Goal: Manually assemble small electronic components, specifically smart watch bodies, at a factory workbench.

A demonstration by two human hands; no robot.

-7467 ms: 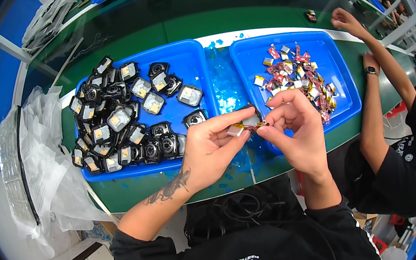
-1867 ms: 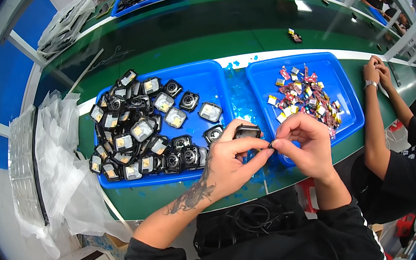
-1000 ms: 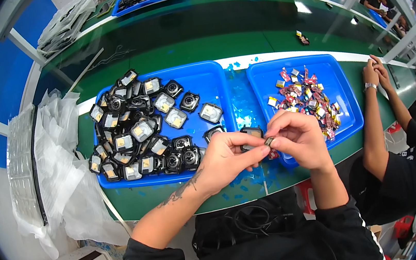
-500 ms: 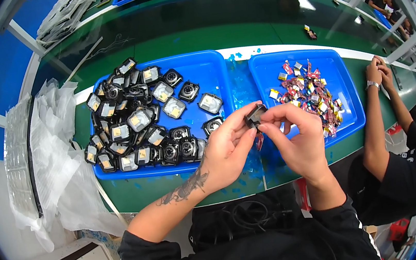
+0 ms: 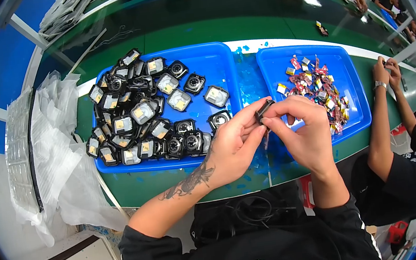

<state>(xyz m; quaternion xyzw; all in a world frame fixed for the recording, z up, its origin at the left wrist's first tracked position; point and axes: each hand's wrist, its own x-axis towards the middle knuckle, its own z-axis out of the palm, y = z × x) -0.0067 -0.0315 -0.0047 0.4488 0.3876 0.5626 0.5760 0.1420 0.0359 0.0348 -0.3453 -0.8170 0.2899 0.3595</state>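
Note:
Between my hands a black smartwatch case (image 5: 265, 110) is held on edge, above the gap between two blue trays. My left hand (image 5: 235, 146) is closed on it from the left. The fingertips of my right hand (image 5: 305, 129) pinch its near right side, and they hide part of it. A thin reddish strip (image 5: 266, 140) hangs just below the fingers. In the left blue tray (image 5: 170, 163) lies a heap of similar smartwatch cases (image 5: 143, 112), some face down. The right blue tray (image 5: 355, 92) holds many small red, yellow and silver pieces (image 5: 317, 90).
The green bench (image 5: 154, 30) carries scattered blue scraps. White plastic sheets (image 5: 61, 163) hang at the left end. A co-worker's hands (image 5: 387, 72) are at the right, and more hands show at the far side. A small loose part (image 5: 322, 28) lies beyond the right tray.
The case has turned in my fingers, showing a narrower edge. My hands stay close together around it. The whole view has shifted slightly. A far person's arm now reaches across the bench.

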